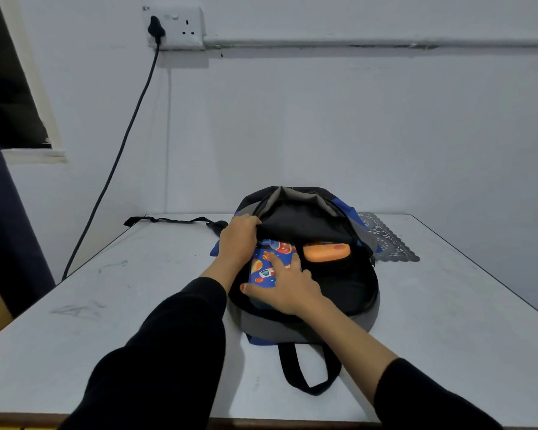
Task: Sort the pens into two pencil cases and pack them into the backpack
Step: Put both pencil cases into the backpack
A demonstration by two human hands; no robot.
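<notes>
Blue pencil case [261,270] in backpack [311,325], under right hand [288,288].

You are in a plain domestic room: painted wall [323,119], surface-mounted socket [180,27], exposed conduit [354,43], window recess [10,88], lace mat [389,243] on a white table [137,305].

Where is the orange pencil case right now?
In the head view, the orange pencil case lies inside the open backpack, right of the blue patterned pencil case.
</notes>
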